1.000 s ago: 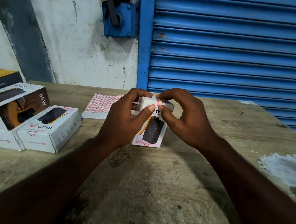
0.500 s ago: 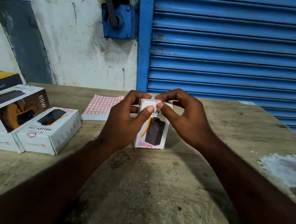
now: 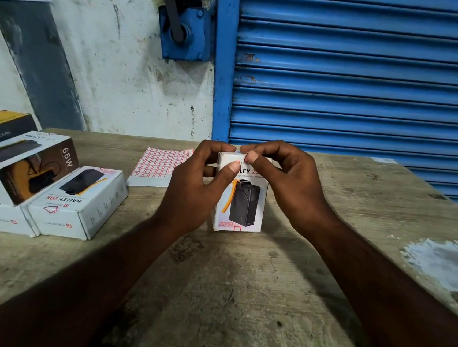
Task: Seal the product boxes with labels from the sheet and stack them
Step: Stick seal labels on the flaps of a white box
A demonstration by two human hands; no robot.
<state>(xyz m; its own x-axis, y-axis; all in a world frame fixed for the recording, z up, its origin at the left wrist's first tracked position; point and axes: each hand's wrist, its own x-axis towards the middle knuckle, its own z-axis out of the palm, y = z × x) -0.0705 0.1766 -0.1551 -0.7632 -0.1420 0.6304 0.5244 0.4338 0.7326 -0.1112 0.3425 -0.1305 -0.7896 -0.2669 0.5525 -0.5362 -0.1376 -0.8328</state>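
Product boxes sat in two places on your wooden table [image 3: 238, 300]. The pile [image 3: 52, 198] lay at your far left, well apart from your hands. It held a white box and a brown 65W box resting across its neighbours, with a yellow and black one behind. The upright box [image 3: 247, 203] stood at the middle of the table, printed face towards you.

A second earlier that box leaned to one side; half a second earlier you had it nearly square. By this moment it stood flat on its base, so you no longer had to steady it.

Your left hand [image 3: 192, 189] gripped its left side, fingers curled over the top and thumb pressed on the front. Your right hand [image 3: 288, 184] pinched the top front edge between thumb and forefinger. That right thumb had slid up over the spot where a red-edged sticker showed half a second before, so I judged you were rubbing the top seal down.

The label sheet [image 3: 159, 163] lay flat just behind your left hand, most squares unused. A small label [image 3: 237, 228] already wrapped the bottom front edge. With both ends sealed, this box would be ready for the pile.
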